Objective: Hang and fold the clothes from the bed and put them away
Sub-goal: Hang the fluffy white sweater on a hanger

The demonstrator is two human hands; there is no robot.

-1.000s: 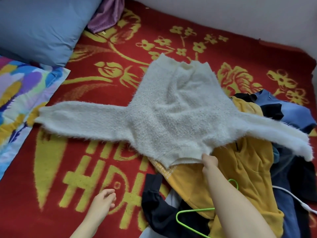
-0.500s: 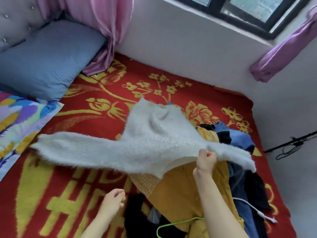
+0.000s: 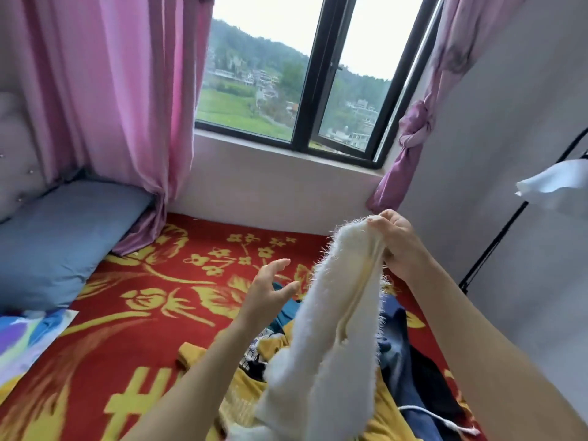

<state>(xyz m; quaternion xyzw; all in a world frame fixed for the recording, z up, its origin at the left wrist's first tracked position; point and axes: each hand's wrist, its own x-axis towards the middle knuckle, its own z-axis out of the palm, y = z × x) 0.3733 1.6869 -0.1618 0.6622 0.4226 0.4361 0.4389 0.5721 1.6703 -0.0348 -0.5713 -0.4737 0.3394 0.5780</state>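
Observation:
A fluffy white sweater point(image 3: 321, 338) hangs in the air above the bed, gathered into a long drooping bundle. My right hand point(image 3: 397, 243) grips its hem at the top, fingers curled round the edge. To the left of the sweater my left hand point(image 3: 270, 291) is raised with its fingers spread, holding nothing and not touching the fabric. Under the sweater lies a pile of clothes point(image 3: 394, 351): a mustard yellow garment, dark blue and black pieces, and a white cord.
The red blanket with yellow flowers point(image 3: 152, 338) covers the bed. A blue pillow point(image 3: 60, 243) and a colourful pillow point(image 3: 25, 342) lie at the left. Pink curtains point(image 3: 105, 90) flank the window. A black rack point(image 3: 496, 243) with a white cloth stands at the right wall.
My right hand has lifted the sweater off the bed by its hem, so it now hangs bunched. My left hand has risen from the blanket. The view has tilted up to the window.

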